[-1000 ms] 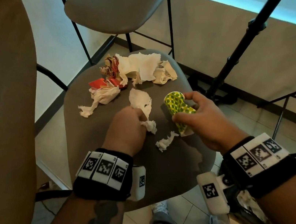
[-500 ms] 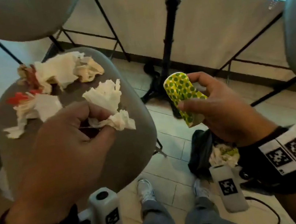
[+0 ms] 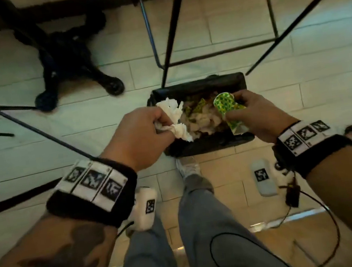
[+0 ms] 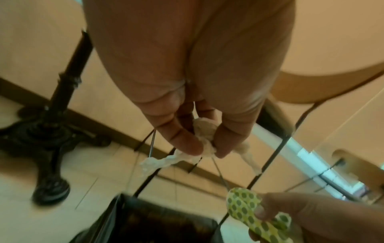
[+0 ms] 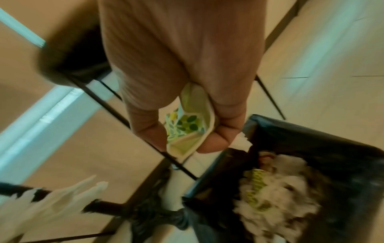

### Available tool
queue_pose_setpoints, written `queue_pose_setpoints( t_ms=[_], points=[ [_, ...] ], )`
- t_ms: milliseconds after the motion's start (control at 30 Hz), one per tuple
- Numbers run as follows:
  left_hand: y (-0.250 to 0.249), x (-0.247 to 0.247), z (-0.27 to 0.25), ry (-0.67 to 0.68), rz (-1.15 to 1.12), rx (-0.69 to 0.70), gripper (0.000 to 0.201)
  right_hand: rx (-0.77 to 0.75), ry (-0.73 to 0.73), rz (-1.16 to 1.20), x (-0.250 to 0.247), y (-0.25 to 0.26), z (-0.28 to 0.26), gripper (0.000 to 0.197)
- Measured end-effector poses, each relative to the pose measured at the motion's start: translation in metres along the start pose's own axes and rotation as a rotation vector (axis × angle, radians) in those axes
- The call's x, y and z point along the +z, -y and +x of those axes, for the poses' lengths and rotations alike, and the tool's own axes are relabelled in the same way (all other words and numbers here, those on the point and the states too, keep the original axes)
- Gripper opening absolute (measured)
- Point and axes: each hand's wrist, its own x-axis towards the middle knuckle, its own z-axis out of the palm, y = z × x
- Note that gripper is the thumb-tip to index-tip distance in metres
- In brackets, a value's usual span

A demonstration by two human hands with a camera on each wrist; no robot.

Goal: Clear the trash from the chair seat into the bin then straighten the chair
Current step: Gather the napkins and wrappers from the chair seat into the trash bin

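Observation:
A black bin lined with a dark bag stands on the tiled floor, holding white paper and dotted scraps. My left hand pinches crumpled white tissues over the bin's left edge. The left wrist view shows the tissues caught between thumb and fingers. My right hand grips a crushed green-dotted paper cup over the bin's right side. In the right wrist view the cup is squeezed flat in the fingers, with the bin just below. The chair seat is out of view.
Thin black chair legs stand just behind the bin. A black cast table base sits at the back left. More thin legs slant across at left. My feet and legs are close in front of the bin, with a cable at right.
I have turned away from the chair seat and looked down. Both hands carried the tissues and the dotted cup to a spot over the bin on the floor.

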Motion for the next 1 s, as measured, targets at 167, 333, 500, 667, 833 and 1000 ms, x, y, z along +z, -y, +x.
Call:
queue_pose_setpoints(
  t_ms=[167,333,500,667,833,1000],
  points=[
    [0.023,0.085,0.085,0.166,0.056,-0.11,0.008,0.219,-0.033,-0.016,-0.004,-0.082,0.092,0.059],
    [0.045,0.144,0.132,0.236,-0.096,-0.279,0.038,0.38,-0.003,0.049,-0.013,-0.139,0.165,0.091],
    [0.048,0.161,0.135,0.354,-0.088,-0.315,0.11,0.505,-0.07,0.366,-0.007,-0.119,0.15,0.108],
    [0.056,0.141,0.103,0.309,-0.207,-0.349,0.119,0.495,-0.088,0.371,-0.004,-0.099,0.118,0.097],
    [0.029,0.072,0.03,0.243,-0.413,-0.282,0.09,0.482,0.021,0.022,0.015,-0.071,0.054,0.045],
    [0.002,-0.032,-0.086,0.067,-0.267,-0.04,0.051,0.179,0.178,-0.468,0.059,-0.014,-0.023,0.012]
  ],
)
